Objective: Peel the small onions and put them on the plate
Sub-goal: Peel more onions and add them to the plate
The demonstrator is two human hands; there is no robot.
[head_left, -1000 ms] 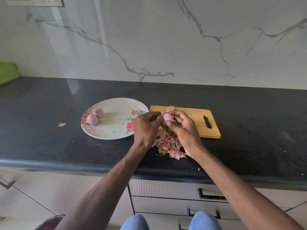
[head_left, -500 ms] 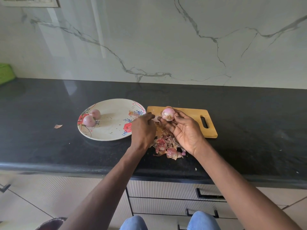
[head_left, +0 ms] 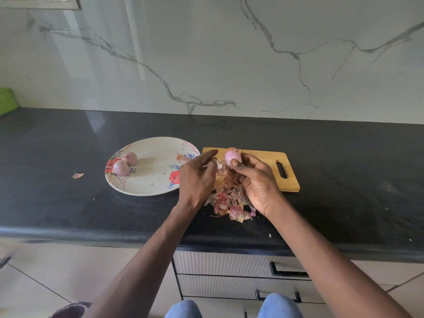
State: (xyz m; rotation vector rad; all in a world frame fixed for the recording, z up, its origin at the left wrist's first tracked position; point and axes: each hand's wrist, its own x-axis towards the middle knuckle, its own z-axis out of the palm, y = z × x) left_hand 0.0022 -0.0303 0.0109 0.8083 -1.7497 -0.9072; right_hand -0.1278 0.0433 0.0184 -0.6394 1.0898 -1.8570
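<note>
My right hand (head_left: 257,182) holds a small pinkish onion (head_left: 232,156) between thumb and fingertips, above the left end of a wooden cutting board (head_left: 266,158). My left hand (head_left: 197,177) hovers just left of the onion, its index finger stretched toward it, and a pale scrap of skin lies by its fingertips. Two peeled onions (head_left: 129,158) (head_left: 121,168) lie on the left side of the floral plate (head_left: 146,191). A heap of onion skins (head_left: 229,204) sits on the black counter under and between my hands.
A loose flake of skin (head_left: 78,175) lies on the counter left of the plate. A green object (head_left: 6,101) sits at the far left by the marble wall. Drawers with black handles (head_left: 289,271) are below the counter's front edge.
My left hand dropped from the onion toward the skin heap, then rose again with the index finger stretched out. My right hand kept hold of the onion and turned it slightly.
</note>
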